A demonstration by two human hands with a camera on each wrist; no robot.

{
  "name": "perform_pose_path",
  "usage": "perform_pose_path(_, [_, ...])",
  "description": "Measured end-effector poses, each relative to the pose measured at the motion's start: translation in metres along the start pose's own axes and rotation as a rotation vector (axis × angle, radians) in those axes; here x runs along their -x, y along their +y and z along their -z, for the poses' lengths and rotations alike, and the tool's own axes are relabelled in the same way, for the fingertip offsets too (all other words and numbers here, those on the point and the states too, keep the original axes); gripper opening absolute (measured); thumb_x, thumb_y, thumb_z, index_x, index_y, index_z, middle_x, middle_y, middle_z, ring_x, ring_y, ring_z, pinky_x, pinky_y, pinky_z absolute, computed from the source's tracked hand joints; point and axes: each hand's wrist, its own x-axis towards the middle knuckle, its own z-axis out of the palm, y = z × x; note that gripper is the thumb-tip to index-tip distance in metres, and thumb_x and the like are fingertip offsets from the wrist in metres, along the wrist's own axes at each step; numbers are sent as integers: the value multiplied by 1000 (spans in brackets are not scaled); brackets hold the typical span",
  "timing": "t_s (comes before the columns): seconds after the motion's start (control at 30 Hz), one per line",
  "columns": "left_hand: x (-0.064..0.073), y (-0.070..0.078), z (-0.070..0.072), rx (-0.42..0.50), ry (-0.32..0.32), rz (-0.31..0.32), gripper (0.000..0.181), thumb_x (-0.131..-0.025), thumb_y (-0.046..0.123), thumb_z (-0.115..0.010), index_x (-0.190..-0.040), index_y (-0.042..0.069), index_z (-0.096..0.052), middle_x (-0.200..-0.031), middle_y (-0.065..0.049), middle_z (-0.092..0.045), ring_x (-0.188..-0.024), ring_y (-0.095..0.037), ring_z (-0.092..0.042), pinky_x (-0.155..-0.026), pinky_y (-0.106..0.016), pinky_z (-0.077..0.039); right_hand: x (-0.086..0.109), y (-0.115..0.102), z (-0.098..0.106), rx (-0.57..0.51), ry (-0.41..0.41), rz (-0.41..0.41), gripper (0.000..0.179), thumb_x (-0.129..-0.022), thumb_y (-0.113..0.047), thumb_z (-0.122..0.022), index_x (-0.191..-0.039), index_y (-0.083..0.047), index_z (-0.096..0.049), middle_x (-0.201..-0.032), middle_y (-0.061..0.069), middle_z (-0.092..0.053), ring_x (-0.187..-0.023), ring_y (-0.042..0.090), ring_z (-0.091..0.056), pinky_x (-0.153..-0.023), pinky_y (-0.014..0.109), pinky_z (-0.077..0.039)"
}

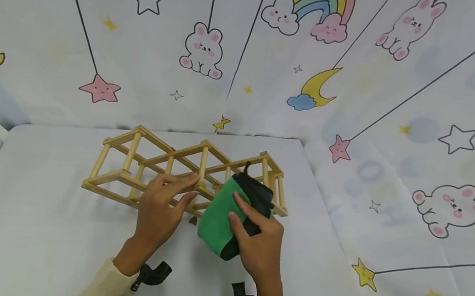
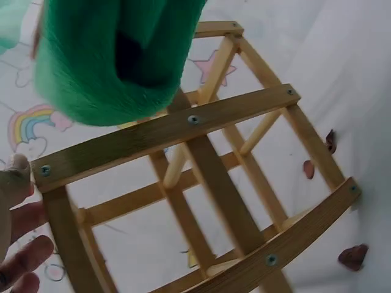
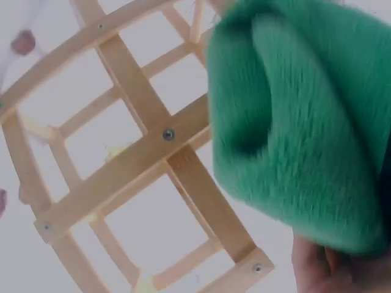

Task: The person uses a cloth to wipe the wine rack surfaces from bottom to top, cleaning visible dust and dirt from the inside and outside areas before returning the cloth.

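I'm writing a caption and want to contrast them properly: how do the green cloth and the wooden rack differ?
The green cloth is soft and folded, while the wooden rack is a stiff open frame of bars. The cloth is green with black parts; the rack is pale wood. The cloth looks much smaller than the long rack. Shared: each has a hand on it, the right hand on the cloth, the left hand on the rack.

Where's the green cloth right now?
In the head view, the green cloth is in the right hand, in front of the right half of the wooden rack, right of the left hand.
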Motion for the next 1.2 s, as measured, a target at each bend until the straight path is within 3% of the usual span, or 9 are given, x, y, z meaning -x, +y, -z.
perform_pose_path(0.1, [-3,0,15,-4,81,-34,40,-85,12,-89,-124,12,-81,-101,-11,-81,-91,-29,-64,-73,-41,-47,-6,3,4,40,168,17,42,-98,-24,-80,-139,-30,-71,-138,4,-72,-118,18,-73,-91,24,-61])
perform_pose_path(0.2, [-7,-4,33,0,163,-56,34,-84,12,-90,-117,10,-83,-88,-15,-77,-86,-31,-63,-74,-39,-44,-13,11,10,70,261,20,45,-98,-24,-80,-140,-31,-69,-142,3,-69,-123,19,-71,-93,23,-60])
perform_pose_path(0.37, [-10,-16,68,-57,207,-37,37,-81,10,-91,-117,7,-83,-89,-18,-79,-87,-36,-61,-78,-34,-40,-19,24,16,121,288,-54,47,-97,-29,-81,-142,-34,-68,-142,2,-69,-120,21,-72,-89,32,-62])
perform_pose_path(0.57, [-10,-37,96,-133,130,43,50,-74,6,-95,-122,8,-81,-107,-17,-82,-93,-36,-60,-87,-27,-33,-21,30,18,149,255,-169,51,-97,-38,-80,-144,-41,-63,-145,7,-68,-122,21,-69,-91,43,-62])
perform_pose_path(0.73, [-8,-50,104,-138,84,113,50,-75,4,-94,-124,7,-80,-115,-16,-81,-95,-34,-64,-85,-20,-36,-25,30,19,173,229,-243,52,-97,-43,-79,-146,-44,-60,-145,11,-67,-120,22,-69,-88,44,-63])
perform_pose_path(0.87, [-8,-57,104,-138,93,142,48,-76,3,-94,-122,7,-81,-107,-17,-82,-95,-34,-67,-84,-21,-38,-28,29,21,182,207,-259,52,-97,-43,-79,-147,-42,-61,-146,14,-67,-121,25,-69,-88,46,-63])
perform_pose_path(0.97, [-7,-59,104,-118,95,162,45,-75,2,-94,-118,7,-82,-97,-16,-83,-90,-25,-67,-81,-17,-42,-30,30,22,159,192,-253,52,-98,-39,-78,-147,-41,-61,-148,14,-65,-125,26,-68,-92,47,-62])
perform_pose_path(1.07, [-7,-60,103,-84,93,183,42,-74,1,-94,-115,7,-83,-91,-14,-82,-84,-13,-62,-71,-8,-42,-34,35,22,126,197,-239,51,-99,-36,-78,-147,-40,-61,-150,12,-64,-126,25,-67,-92,40,-62])
perform_pose_path(1.2, [-6,-59,101,-57,95,201,41,-75,2,-94,-114,9,-83,-87,-11,-82,-78,-6,-55,-62,-7,-38,-42,43,22,71,214,-205,49,-99,-32,-78,-145,-40,-63,-150,11,-64,-126,22,-66,-88,19,-58])
